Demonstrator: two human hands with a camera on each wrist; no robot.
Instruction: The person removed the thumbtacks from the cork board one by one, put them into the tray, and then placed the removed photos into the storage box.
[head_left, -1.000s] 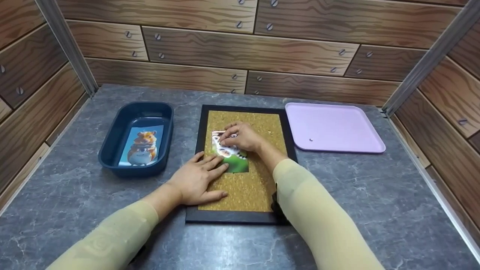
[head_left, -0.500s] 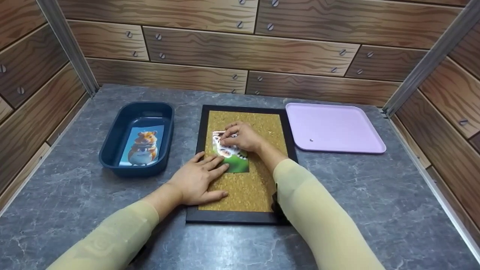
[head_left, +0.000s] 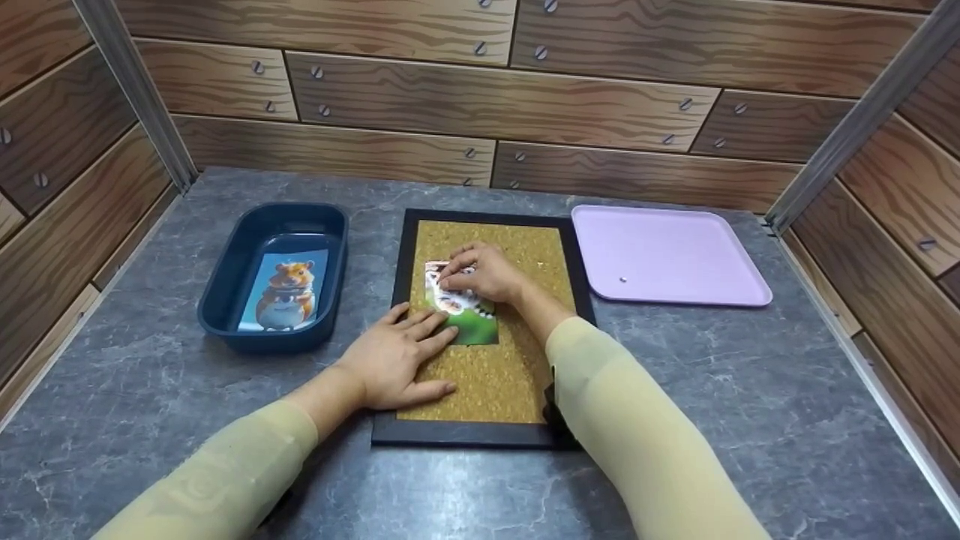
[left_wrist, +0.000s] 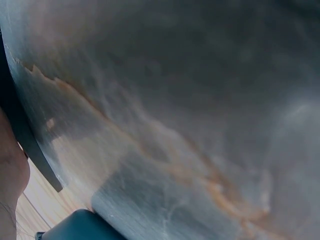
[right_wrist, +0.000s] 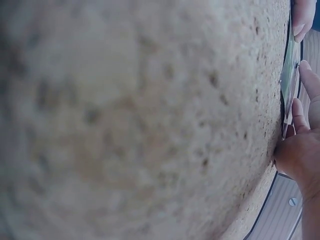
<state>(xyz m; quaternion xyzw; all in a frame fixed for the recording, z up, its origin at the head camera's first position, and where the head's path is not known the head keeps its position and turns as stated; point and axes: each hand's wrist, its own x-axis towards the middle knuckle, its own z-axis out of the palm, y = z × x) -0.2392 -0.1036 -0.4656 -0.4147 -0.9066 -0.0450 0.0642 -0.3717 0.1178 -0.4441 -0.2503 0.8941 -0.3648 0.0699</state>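
Note:
A cork board (head_left: 480,386) with a black frame lies in the middle of the table. On its cork is a picture card (head_left: 476,328), green below and white with dark spots above. My left hand (head_left: 397,356) lies spread over the board's left edge, fingertips on the card's lower left. With thumb and forefinger, my right hand (head_left: 487,276) pinches a tiny pin, mostly hidden by the fingertips, at the card's upper part. In the right wrist view the fingers (right_wrist: 310,80) sit close over the card (right_wrist: 289,75).
To the left stands a dark blue bin (head_left: 337,300) with a hamster picture card (head_left: 285,292) inside. At the back right, a lilac tray (head_left: 675,251) carries one small shiny pin (head_left: 622,280). Wood-patterned walls (head_left: 420,90) enclose the table.

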